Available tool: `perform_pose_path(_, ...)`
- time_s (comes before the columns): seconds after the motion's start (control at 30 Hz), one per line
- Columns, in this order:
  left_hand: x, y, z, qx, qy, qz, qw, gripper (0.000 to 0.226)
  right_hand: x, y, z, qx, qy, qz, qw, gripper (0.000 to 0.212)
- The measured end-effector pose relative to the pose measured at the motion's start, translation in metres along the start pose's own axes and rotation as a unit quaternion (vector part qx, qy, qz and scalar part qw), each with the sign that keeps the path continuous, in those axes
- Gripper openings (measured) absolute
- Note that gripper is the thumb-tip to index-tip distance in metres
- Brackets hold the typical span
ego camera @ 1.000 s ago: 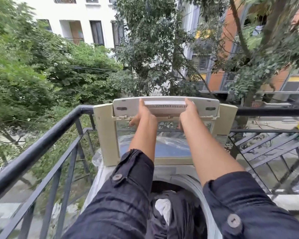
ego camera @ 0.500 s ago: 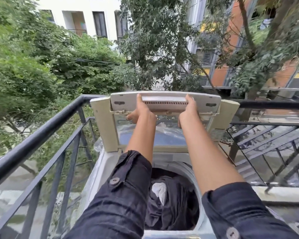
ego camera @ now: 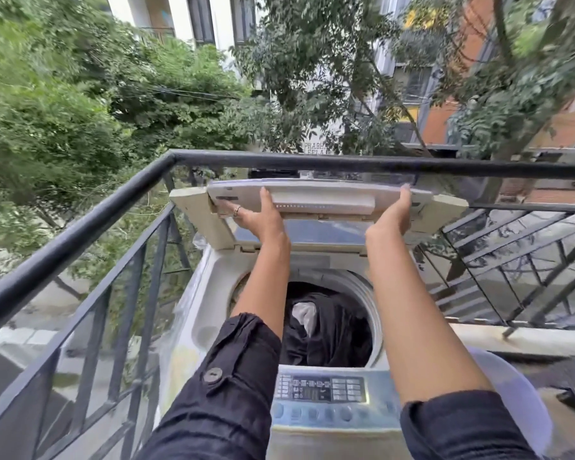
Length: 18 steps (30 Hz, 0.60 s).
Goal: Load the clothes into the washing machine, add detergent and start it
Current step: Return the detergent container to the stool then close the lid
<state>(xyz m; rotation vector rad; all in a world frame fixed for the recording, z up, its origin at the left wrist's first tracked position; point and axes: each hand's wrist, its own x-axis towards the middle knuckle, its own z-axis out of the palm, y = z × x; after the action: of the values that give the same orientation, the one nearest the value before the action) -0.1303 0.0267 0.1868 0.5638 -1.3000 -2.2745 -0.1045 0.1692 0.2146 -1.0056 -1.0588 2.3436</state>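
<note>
A top-loading washing machine point(ego camera: 206, 293) stands in a balcony corner. Its folding lid point(ego camera: 326, 204) is raised and tilted toward me. My left hand point(ego camera: 259, 220) grips the lid's front edge left of the handle, a ring on one finger. My right hand point(ego camera: 392, 217) holds the same edge on the right. Below my forearms the drum is open, with dark clothes point(ego camera: 332, 330) and a white piece point(ego camera: 304, 315) inside. The control panel point(ego camera: 322, 390) with buttons lies at the machine's near edge.
A black metal railing point(ego camera: 90, 220) runs along the left and behind the machine, close to the lid. A pale round tub point(ego camera: 521, 403) sits at the right beside the machine. Trees and buildings lie beyond the railing.
The lid has come down from near upright to a low tilt over the drum, both hands still on it. My view dropped, and the control panel has come into sight.
</note>
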Motion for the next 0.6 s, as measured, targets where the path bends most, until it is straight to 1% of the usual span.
perform_pose_path(0.07, -0.013, -0.002, -0.014, 0.021, -0.008, -0.006, 1.0, 0.079, -0.002, 0.004, -0.012, -0.002, 0.026, -0.015, 1.0, 0.055)
perform_pose_path(0.13, -0.025, 0.0, -0.026, 0.011, 0.013, -0.007, 1.0, 0.068, -0.007, 0.013, -0.022, -0.016, 0.05, -0.037, 0.998, 0.054)
perform_pose_path(0.17, -0.032, 0.003, -0.031, -0.008, 0.037, -0.011, 0.999, 0.061, -0.008, 0.018, -0.026, -0.021, 0.066, -0.052, 0.996, 0.054)
perform_pose_path(0.23, -0.045, 0.011, -0.04, -0.06, 0.108, -0.043, 0.991, 0.048, -0.008, 0.028, -0.035, -0.033, 0.103, -0.061, 0.992, 0.053)
perform_pose_path(0.27, -0.049, 0.011, -0.045, -0.073, 0.143, -0.063, 0.985, 0.046, -0.009, 0.033, -0.04, -0.028, 0.122, -0.06, 0.99, 0.05)
perform_pose_path(0.3, -0.053, 0.01, -0.05, -0.07, 0.164, -0.082, 0.981, 0.048, -0.008, 0.041, -0.048, -0.04, 0.136, -0.058, 0.988, 0.047)
perform_pose_path(0.4, -0.064, -0.003, -0.072, 0.001, 0.186, -0.117, 0.976, 0.057, -0.012, 0.064, -0.075, -0.125, 0.135, -0.053, 0.982, 0.046)
perform_pose_path(0.43, -0.066, -0.009, -0.079, 0.013, 0.19, -0.116, 0.975, 0.057, -0.012, 0.069, -0.082, -0.131, 0.147, -0.045, 0.979, 0.047)
perform_pose_path(0.5, -0.063, -0.022, -0.089, 0.037, 0.207, -0.112, 0.971, 0.054, -0.017, 0.074, -0.091, -0.109, 0.192, -0.02, 0.975, 0.048)
perform_pose_path(0.6, -0.059, -0.041, -0.103, 0.069, 0.227, -0.105, 0.966, 0.048, -0.017, 0.086, -0.1, -0.107, 0.225, -0.032, 0.968, 0.047)
